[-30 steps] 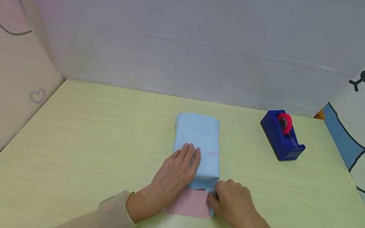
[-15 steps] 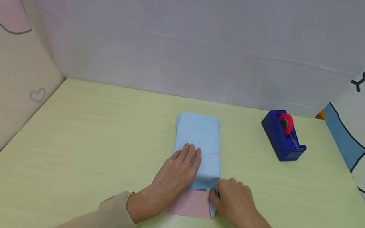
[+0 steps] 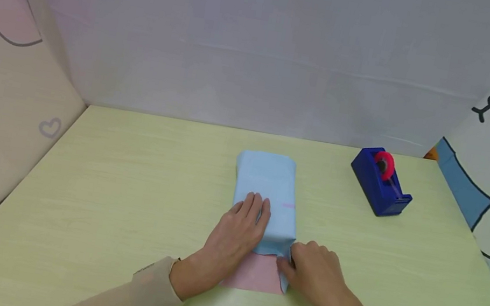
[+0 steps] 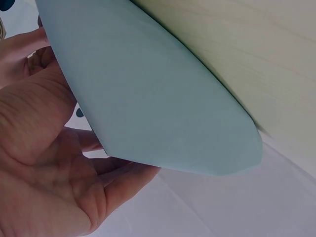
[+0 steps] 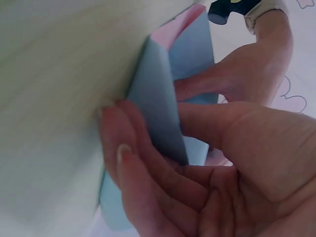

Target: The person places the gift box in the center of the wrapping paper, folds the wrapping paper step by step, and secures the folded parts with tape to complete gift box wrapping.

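A box-shaped bundle in light blue paper (image 3: 265,178) lies lengthwise at the middle of the table, also seen in the left wrist view as a blue side wall (image 4: 148,94). Its near end is unfolded, baring the paper's pink inner side (image 3: 255,274). My left hand (image 3: 236,231) rests on top of the bundle with its fingers stretched forward. At the near right corner my right hand (image 3: 315,272) pinches the upright side flap of the paper (image 5: 155,94), thumb on the inside, fingers outside. What lies inside the paper is hidden.
A dark blue tape dispenser (image 3: 376,190) with a red-cored roll stands on the table (image 3: 147,174) at the back right. Printed cloth walls (image 3: 266,58) border the table at the back and both sides.
The right thumb has shifted slightly left with the side flap's edge, which leans a little inward. My left hand and the bundle stay in place.
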Available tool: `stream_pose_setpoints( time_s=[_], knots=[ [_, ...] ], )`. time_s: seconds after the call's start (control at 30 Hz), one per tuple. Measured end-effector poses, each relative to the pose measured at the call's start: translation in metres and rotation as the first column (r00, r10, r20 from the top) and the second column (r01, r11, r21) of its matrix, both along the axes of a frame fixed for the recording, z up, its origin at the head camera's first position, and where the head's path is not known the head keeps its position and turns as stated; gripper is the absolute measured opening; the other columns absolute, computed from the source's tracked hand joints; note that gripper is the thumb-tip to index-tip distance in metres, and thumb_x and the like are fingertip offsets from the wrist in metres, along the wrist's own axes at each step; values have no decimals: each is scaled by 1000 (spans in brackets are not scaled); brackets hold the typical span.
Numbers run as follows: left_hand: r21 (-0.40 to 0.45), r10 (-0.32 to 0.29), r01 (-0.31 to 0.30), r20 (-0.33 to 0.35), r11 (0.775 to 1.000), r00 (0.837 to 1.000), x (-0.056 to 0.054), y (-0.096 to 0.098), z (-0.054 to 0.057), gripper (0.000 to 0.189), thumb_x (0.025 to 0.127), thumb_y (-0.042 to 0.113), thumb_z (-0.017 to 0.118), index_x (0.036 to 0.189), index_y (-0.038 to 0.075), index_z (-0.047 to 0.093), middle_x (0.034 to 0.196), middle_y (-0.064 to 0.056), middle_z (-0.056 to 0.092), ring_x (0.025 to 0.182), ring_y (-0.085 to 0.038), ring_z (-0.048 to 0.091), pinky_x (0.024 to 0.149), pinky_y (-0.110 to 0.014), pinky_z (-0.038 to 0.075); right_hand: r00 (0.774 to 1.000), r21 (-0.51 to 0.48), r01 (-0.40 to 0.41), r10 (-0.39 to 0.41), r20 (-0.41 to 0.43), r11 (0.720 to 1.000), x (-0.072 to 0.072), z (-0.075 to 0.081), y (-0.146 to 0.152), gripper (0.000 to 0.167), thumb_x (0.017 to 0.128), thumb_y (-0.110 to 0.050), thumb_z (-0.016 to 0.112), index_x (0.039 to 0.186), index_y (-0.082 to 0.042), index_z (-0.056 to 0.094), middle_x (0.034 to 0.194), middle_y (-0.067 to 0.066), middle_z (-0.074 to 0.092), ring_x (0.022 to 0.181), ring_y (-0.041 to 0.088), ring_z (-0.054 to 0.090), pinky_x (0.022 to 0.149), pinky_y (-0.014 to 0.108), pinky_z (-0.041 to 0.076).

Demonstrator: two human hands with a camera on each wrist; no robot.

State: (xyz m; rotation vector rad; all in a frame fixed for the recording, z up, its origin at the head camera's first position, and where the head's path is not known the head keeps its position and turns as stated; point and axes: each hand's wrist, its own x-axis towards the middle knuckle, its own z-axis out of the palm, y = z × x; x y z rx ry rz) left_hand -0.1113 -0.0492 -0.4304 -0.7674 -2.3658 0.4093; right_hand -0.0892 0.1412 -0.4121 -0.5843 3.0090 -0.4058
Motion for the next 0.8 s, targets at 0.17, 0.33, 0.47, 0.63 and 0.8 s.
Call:
stream_pose_setpoints(
  time_s=[0.17,0.33,0.47,0.63,0.8],
  knots=[
    [-4,0,0,0,1000,1000,0,0,1,35,95,13,71,128,4,66,121,-15,65,113,-24,64,90,-24,54,1000,-5,10,-10,14,1000,5,7,-3,47,88,-29,83,63,-17,45,52,-6,37,46,10,35,44,27,26],
    [-2,2,-2,6,1000,1000,1,0,2,34,96,13,71,128,4,66,121,-15,65,113,-25,64,90,-24,54,1000,-23,-5,5,4,1000,9,11,-5,41,88,-29,82,66,-18,49,54,-8,39,48,9,35,45,27,27],
    [-6,9,-8,15,1000,1000,2,1,2,33,97,13,69,129,4,66,122,-15,65,114,-25,64,90,-24,54,1000,-39,-23,23,-9,999,11,12,-6,33,88,-27,82,70,-18,55,57,-10,43,50,9,38,45,28,31],
    [-10,12,-12,18,1000,1000,2,1,3,34,97,14,69,130,3,65,122,-15,65,114,-25,63,91,-24,54,997,-58,-52,49,-60,997,11,10,-8,28,86,-26,84,75,-17,60,62,-10,48,53,8,43,46,28,35],
    [-17,13,-13,19,1000,1000,2,0,3,36,97,15,70,130,3,65,123,-15,64,115,-25,63,91,-24,54,990,-60,-85,78,-114,995,12,7,-8,22,84,-25,86,81,-15,66,69,-7,54,54,11,50,45,28,38]
  ],
)
